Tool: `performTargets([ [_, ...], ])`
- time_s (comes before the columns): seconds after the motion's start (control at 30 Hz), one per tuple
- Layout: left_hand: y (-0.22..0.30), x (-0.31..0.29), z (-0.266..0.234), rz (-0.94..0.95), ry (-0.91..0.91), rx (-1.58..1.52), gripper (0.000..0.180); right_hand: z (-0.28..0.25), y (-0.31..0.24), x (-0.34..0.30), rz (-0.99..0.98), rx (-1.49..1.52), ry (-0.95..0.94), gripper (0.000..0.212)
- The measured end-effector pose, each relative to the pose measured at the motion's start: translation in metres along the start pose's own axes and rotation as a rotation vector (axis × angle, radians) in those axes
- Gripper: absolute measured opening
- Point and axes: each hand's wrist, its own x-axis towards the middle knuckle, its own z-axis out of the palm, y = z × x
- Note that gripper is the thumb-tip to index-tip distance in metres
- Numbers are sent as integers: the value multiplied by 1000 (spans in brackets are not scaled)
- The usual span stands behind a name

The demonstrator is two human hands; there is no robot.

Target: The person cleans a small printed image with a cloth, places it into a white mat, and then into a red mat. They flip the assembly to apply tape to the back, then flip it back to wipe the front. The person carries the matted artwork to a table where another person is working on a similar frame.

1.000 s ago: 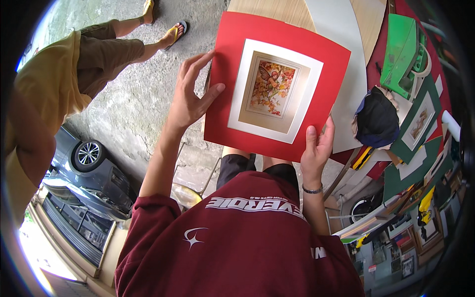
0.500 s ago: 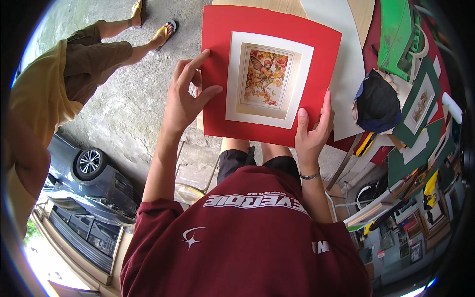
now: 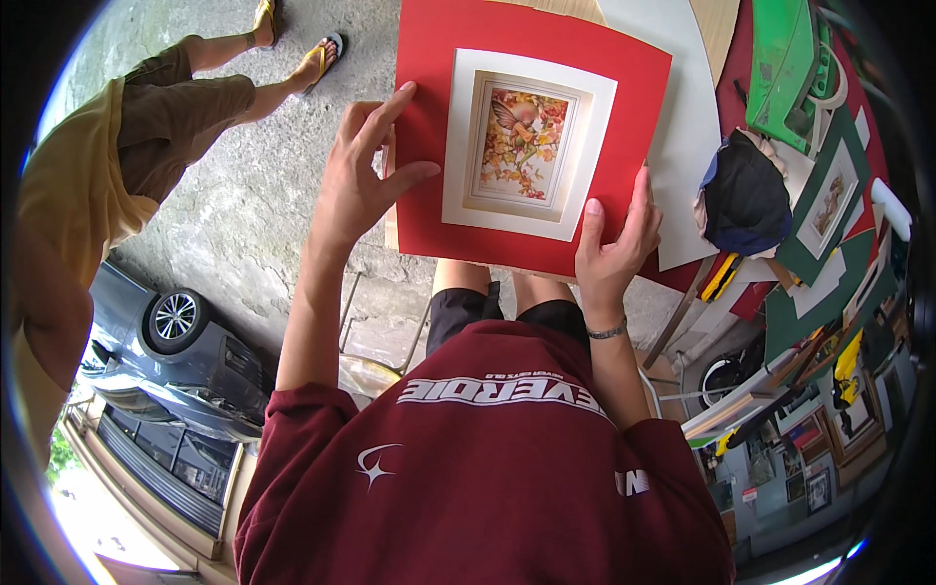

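Between my two hands is a red picture mat [image 3: 632,107] with a white inner mat [image 3: 454,195] set in its opening. Deep inside the window shows a small colourful print [image 3: 526,141] of a winged figure among autumn leaves. My left hand [image 3: 356,185] grips the left edge, thumb and forefinger spread on the face, other fingers partly hidden beside and behind it. At the lower right edge, my right hand [image 3: 616,239] holds the mat with its thumb on the face and fingers along the side. The lower edge tilts toward my lap.
Pale boards [image 3: 687,146] lie on a worktable beyond the mat. To the right are a green tool [image 3: 780,68], a dark cap [image 3: 746,200], a yellow cutter [image 3: 720,278] and a green-matted picture [image 3: 827,205]. Another person [image 3: 73,185] stands at left, near a parked car [image 3: 185,361].
The red mat has shifted slightly away from my body, with both hands still on its edges. The hands' grip looks much the same.
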Motion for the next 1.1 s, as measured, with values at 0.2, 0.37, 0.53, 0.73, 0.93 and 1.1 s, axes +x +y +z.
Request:
performTargets([
  [0.2, 0, -1, 0, 9, 4, 42, 93, 2, 1, 1, 4, -2, -1, 68],
  [0.37, 1, -1, 0, 3, -14, 94, 93, 4, 9, -2, -6, -31, -1, 73],
  [0.53, 2, -2, 0, -9, -29, 120, 94, 3, 7, -2, 18, -26, -19, 73],
  [0.73, 2, -2, -1, -3, -36, 160, 95, 6, 9, -2, -9, -21, -3, 73],
  [0.93, 3, -2, 0, 8, -43, 197, 96, 7, 11, -2, -9, -35, -7, 74],
  [1.1, 4, -2, 1, 63, -19, 230, 92, 8, 11, -2, -15, -57, -9, 74],
])
